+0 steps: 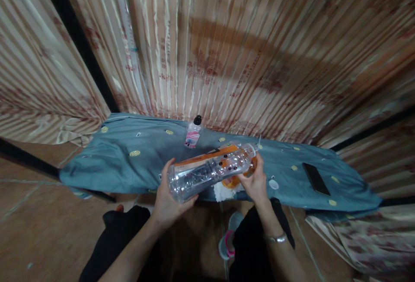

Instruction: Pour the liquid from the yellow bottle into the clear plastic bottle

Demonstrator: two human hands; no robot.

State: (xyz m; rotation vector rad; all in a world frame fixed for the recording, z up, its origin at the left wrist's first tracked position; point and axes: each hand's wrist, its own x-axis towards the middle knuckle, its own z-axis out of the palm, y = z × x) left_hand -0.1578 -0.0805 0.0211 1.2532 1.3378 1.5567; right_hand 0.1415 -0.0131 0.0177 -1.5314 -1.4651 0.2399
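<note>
Here is a blue-covered bench (152, 150). Above it, 2 hands grasp the clear bottle (194, 179), tilted: left hand (166, 205) its base, right hand (256, 183) its neck end. Some dark dots (221, 163) already show; what remains, I cannot tell.

Clear plastic bottle (202, 177), one, ribbed, with dark spots toward the neck. I hold it slanted before me, base left, neck right.
</note>
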